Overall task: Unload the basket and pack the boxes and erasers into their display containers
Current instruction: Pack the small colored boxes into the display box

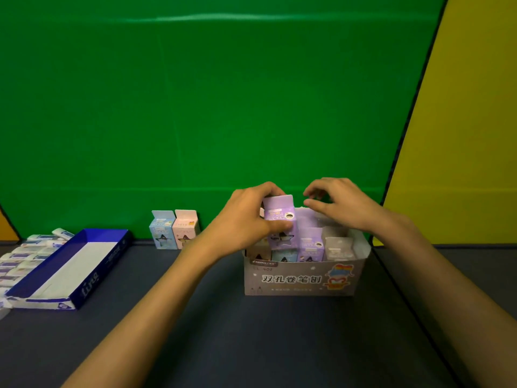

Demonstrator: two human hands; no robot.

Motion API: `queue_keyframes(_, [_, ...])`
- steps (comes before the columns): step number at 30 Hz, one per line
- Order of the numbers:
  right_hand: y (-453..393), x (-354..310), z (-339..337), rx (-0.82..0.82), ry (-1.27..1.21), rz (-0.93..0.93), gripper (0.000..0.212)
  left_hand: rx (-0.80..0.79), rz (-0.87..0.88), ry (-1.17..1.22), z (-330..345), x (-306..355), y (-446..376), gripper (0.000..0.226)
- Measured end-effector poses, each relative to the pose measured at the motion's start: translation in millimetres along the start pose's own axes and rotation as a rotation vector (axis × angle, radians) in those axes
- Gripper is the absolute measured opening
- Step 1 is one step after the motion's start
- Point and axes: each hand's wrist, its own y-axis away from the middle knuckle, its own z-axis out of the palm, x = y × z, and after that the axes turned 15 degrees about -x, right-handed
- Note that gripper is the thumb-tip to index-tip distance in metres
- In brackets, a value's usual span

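Left hand point(246, 219) grips a purple box point(279, 217) w/ thumb across its front and fingers curled over the top, holding it upright above the rear-left rows of the grey display carton point(302, 278), which is packed w/ more small boxes; right hand point(338, 204) hovers just at 3 o'clock of that box, fingers loosely curled, holding nothing. At 9 o'clock of the carton, a blue box point(161, 231) and pink box point(185, 229) stand side by side against the green backdrop point(195, 107); farther toward 9, a blue tray point(92, 281) lies on the dark table point(223, 331), w/ erasers point(25, 256) lined up along its left side.
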Motion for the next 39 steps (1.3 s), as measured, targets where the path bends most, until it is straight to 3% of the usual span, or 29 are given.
queue_keyframes(10, [27.8, 28.5, 0.5, 0.012, 0.001, 0.041, 0.022, -0.196, 0.006, -0.11, 53.5, 2.8, -36.4, 0.041])
queue_keyframes(27, [37.5, 51.3, 3.6, 0.026, 0.013, 0.083, 0.021, -0.212, -0.029, -0.427, 71.1, 4.2, -53.3, 0.054])
queue_keyframes(35, [35.5, 46.3, 4.6, 0.028, 0.0, 0.073, 0.022, -0.325, -0.064, -0.379, 71.9, -1.2, -51.7, 0.05])
queue_keyframes(39, [36.1, 44.9, 4.8, 0.02, 0.001, 0.073, 0.021, -0.313, -0.014, -0.394, 77.5, -1.4, -52.4, 0.037])
